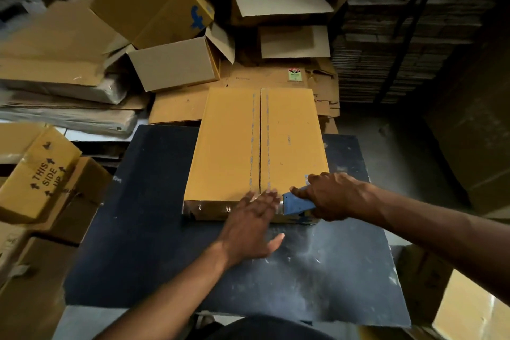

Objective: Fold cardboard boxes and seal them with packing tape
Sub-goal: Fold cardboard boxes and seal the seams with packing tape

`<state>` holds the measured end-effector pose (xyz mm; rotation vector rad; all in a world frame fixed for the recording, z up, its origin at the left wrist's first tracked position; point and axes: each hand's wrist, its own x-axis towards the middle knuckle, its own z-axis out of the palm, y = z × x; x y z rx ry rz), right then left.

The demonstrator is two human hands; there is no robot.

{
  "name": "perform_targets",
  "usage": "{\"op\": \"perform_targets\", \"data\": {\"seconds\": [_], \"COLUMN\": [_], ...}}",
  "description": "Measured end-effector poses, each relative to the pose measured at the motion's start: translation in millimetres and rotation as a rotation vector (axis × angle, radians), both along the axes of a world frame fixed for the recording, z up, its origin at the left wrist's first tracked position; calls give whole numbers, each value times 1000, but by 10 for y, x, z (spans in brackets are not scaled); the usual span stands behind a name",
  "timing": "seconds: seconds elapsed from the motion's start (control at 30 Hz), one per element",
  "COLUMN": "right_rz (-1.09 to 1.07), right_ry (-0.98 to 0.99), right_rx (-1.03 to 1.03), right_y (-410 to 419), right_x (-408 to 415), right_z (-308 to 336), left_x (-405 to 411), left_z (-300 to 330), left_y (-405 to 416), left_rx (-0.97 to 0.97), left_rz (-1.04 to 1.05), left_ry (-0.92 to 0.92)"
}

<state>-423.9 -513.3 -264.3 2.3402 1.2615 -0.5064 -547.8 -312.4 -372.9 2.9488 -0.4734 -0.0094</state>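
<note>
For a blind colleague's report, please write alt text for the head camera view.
A person's left hand presses flat on the near end of a closed yellow-brown cardboard box, while the right hand grips a blue tape dispenser at the box's centre seam. The box lies on a dark blue table, with open and flattened cardboard boxes piled behind.

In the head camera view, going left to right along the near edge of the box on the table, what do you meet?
"THIS SIDE UP" box → dark table → left hand → blue tape dispenser → right hand.
</note>
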Motion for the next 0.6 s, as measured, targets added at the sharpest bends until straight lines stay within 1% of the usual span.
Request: {"op": "perform_targets", "data": {"seconds": [0.07, 0.13, 0.23, 0.3, 0.47, 0.6], "right_rz": [51, 80, 122, 135, 171, 104], "right_ry": [-19, -25, -18, -18, -36, -29], "right_rx": [-20, -29, 10, 24, 28, 12], "right_y": [-36, -13, -101, -210, -655, -1132], "right_x": [24, 36, 109, 176, 290, 372], "right_z": [-2, -14, -17, -13, 40, 74], "left_x": [93, 94, 86, 70, 60, 70], "left_z": [-57, -157, -246, -273, -245, -240], "left_y": [-201, -158, -127, -131, -172, -181], "left_rx": [58, 68, 24, -15, -15, -40], "left_rz": [41, 73, 80, 90, 125, 164], "left_ry": [20, -7, -74, -84, -48, -26]}}
